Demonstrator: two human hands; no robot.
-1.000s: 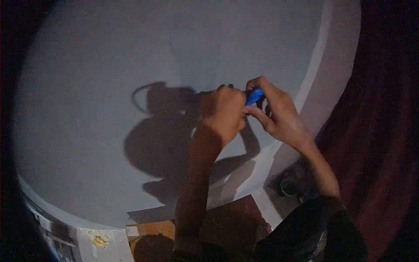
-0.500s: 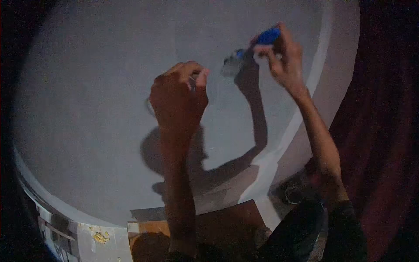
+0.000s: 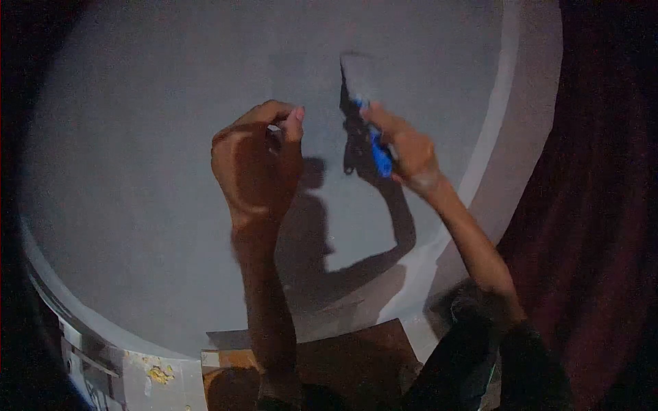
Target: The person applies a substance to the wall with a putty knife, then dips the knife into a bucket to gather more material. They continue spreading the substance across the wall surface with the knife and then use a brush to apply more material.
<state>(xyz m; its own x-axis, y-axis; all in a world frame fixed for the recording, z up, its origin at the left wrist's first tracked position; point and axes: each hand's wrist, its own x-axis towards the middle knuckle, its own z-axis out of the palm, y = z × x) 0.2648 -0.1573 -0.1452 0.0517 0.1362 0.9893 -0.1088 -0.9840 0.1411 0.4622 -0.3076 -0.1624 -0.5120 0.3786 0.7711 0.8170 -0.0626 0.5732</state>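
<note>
My right hand (image 3: pixel 406 147) is wrapped around the blue handle of a putty knife (image 3: pixel 381 156). Its thin blade points up and is blurred against the pale grey wall (image 3: pixel 171 164). To the left, my left hand (image 3: pixel 257 154) is raised in front of the same wall with its fingers curled and thumb pressed in. A small pale bit shows between thumb and fingers, but I cannot tell what it is. Dark shadows of a head, an arm and the putty knife fall on the wall between the two hands.
A brown board (image 3: pixel 349 356) lies low in front of me. At lower left is a pale ledge with a yellow crumbly patch (image 3: pixel 160 374). A dark red curtain (image 3: pixel 582 274) hangs at right, beside a pale border strip (image 3: pixel 490 130).
My right hand has moved down and left, turning the putty knife so its blade points up. My left hand has shifted slightly left.
</note>
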